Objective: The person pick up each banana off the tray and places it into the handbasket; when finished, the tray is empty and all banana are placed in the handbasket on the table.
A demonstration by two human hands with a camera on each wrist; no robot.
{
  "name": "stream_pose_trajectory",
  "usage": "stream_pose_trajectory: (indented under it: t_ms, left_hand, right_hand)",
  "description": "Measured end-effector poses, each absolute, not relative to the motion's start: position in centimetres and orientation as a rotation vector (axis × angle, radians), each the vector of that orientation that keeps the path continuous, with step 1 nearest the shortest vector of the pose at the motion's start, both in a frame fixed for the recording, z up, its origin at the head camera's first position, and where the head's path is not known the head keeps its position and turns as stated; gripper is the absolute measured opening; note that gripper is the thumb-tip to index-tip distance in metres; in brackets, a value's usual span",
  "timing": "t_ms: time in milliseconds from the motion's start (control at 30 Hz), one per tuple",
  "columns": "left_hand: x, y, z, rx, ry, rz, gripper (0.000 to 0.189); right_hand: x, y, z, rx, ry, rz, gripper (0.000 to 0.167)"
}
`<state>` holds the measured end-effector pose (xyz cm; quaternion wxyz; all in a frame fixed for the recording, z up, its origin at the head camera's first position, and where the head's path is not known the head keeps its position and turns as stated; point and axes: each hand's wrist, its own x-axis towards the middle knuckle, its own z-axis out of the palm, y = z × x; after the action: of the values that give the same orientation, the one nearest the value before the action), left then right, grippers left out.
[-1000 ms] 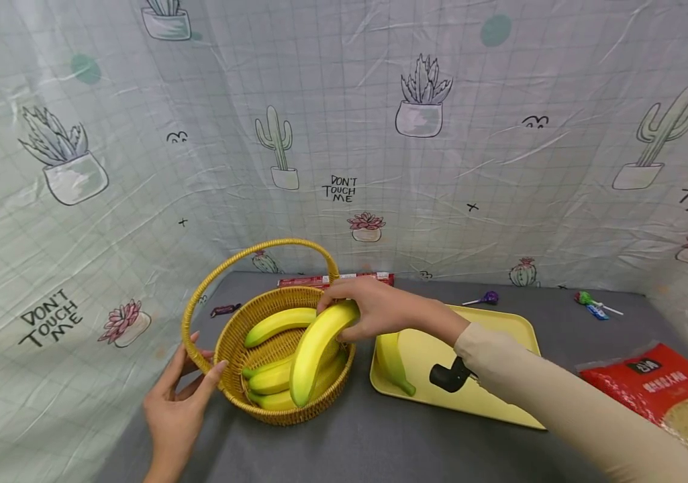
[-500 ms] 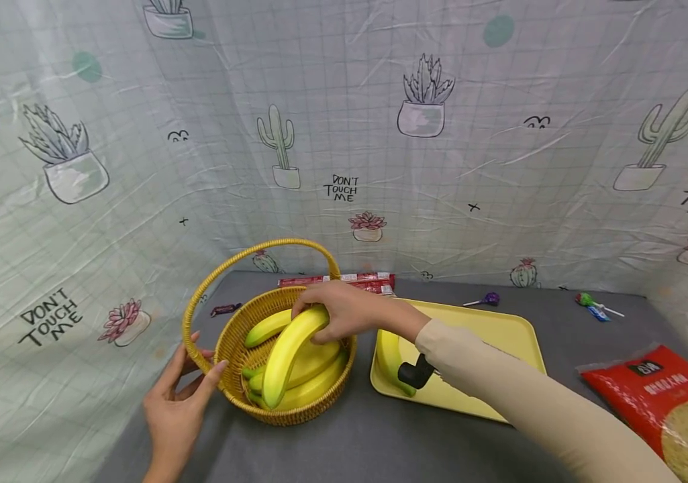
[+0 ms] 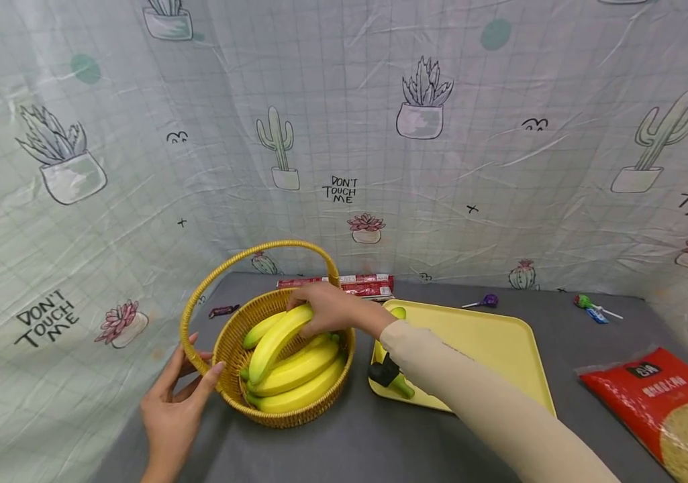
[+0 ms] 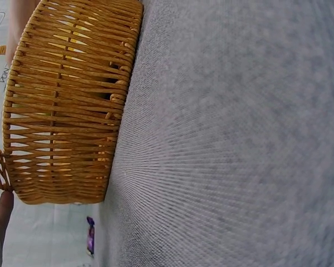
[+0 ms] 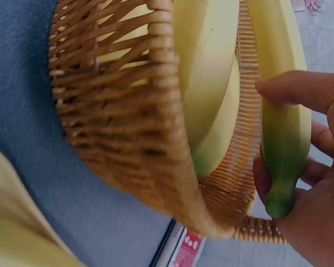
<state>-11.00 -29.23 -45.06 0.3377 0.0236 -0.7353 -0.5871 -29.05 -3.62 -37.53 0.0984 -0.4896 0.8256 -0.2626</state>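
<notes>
A yellow wicker basket (image 3: 286, 419) with a tall arched handle stands left of centre on the grey table. Several bananas (image 3: 301, 389) lie inside it. With thumb and fingers my right hand (image 3: 327, 307) grips one more banana (image 3: 272, 349) by its upper end, low inside the basket among the others. Seen from the right wrist, the thumb presses that banana's (image 5: 284, 130) side near its green tip. My left hand (image 3: 176, 401) holds the basket's left side at the foot of the handle, thumb on the rim and fingers behind; the left wrist view shows only a bit of it.
Right of the basket is a yellow tray (image 3: 482, 342) holding a banana (image 3: 403, 386), partly behind my right wrist. Red packets (image 3: 370, 287) lie behind the basket. Lollipops (image 3: 488, 301), a small wrapped sweet (image 3: 223, 310) and a red bag (image 3: 652, 389) lie about. A printed curtain (image 3: 344, 134) hangs behind.
My right hand has carried its banana leftward and down, from the basket's right side into it. The left hand stays on the basket, which has hardly moved.
</notes>
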Motion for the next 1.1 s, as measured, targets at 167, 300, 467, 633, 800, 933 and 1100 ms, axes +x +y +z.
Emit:
stream_pose_trajectory:
  t_ms: [167,300,467,633,800,933,1100]
  left_hand:
    - [-10.9,-29.2,-45.1,0.067,-1.939,-1.507,0.064]
    - [-10.9,-29.2,-45.1,0.082,-1.946,-1.501,0.063]
    - [-10.9,-29.2,-45.1,0.083,-1.943,-1.508,0.063]
    - [-10.9,-29.1,-44.9,0.078,-1.945,-1.512,0.063]
    - [-10.9,-29.1,-45.0,0.082,-1.942,-1.510,0.064]
    - [-11.0,-29.1,-45.1,0.081,-1.942,-1.513,0.064]
    - [-11.1,-29.2,-45.1,0.078,-1.940,-1.516,0.064]
  right_hand:
    - [-29.2,-4.9,-38.3,-1.318,2.509,-0.790,0.035]
    - [-29.4,-5.7,-39.4,-1.210,2.553,-0.793,0.037]
    - [-29.3,-6.6,-40.3,-1.121,2.583,-0.767,0.038]
    - [-28.9,-7.2,-40.3,-1.062,2.611,-0.782,0.037]
    - [-29.0,-7.8,-40.7,-1.013,2.606,-0.798,0.035]
    - [-28.9,-8.0,-40.7,-1.017,2.641,-0.702,0.039]
    - [-28.6,-7.7,-40.3,-1.044,2.666,-0.599,0.044]
